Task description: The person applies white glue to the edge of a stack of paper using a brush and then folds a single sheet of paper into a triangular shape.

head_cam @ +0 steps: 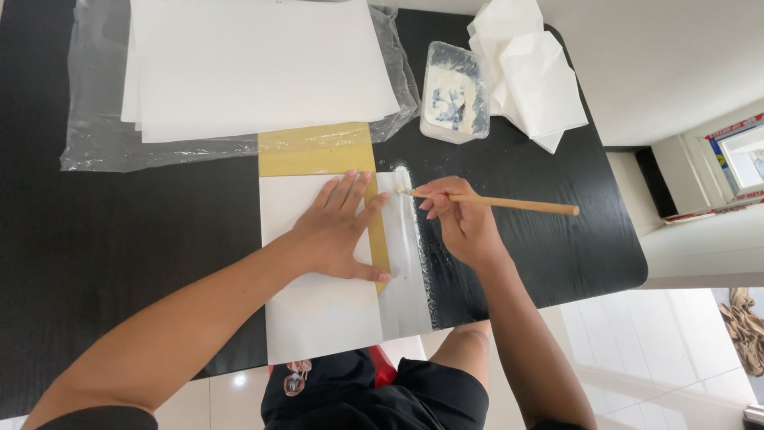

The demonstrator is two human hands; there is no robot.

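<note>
My left hand lies flat, fingers spread, on a white sheet of paper that covers a gold sheet on the black table. A gold strip shows along the white sheet's right edge, under my fingers. My right hand grips a thin wooden-handled brush, its tip touching the top of a white flap to the right of the gold strip. The flap looks wet with white paste.
A clear plastic tub with white paste stands at the back right. Crumpled white tissue lies beside it. A stack of white paper rests on a clear plastic bag at the back. The table's rounded edge is at the right.
</note>
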